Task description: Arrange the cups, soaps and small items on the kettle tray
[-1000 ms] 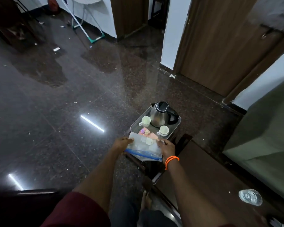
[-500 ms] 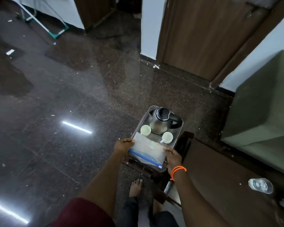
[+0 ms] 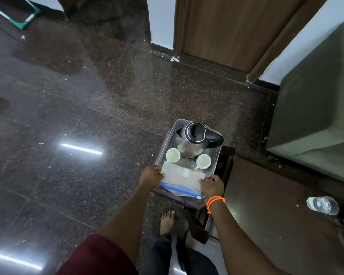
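- The person holds a clear zip bag (image 3: 182, 179) flat over the near end of the kettle tray (image 3: 168, 139), the left hand (image 3: 152, 176) pinched closed on its left edge and the right hand (image 3: 213, 185) closed on its right edge.
- Risk: the bag is limp and spans the gap between the two hands; if either pinch slackens, the bag would probably sag and tip its contents toward that side, or slide off the tray's near edge onto the floor (image 3: 77, 120).
- Risk: the far edge of the bag lies just beside the two cups; pushing it further in could nudge the right cup (image 3: 204, 161), whose handle points toward the bag, or knock the left cup (image 3: 173, 155) against the kettle (image 3: 195, 139).
- Risk: the tray appears to sit on a small dark stand (image 3: 224, 163) with its near edge close to the stand's front, so pressing down there might rock it; this is a judgement, as the support under the tray is mostly hidden.
- The tray holds the kettle at the far end and the two cups in front of it, one on each side; both cups look empty and upright.
- The bag holds a few small pale items near its middle; what they are cannot be told. Its blue zip strip runs along the near edge.
- Whatever lies on the tray under the bag is hidden.
- A clear glass (image 3: 322, 205) stands well apart on the dark table (image 3: 276, 225) to the right.
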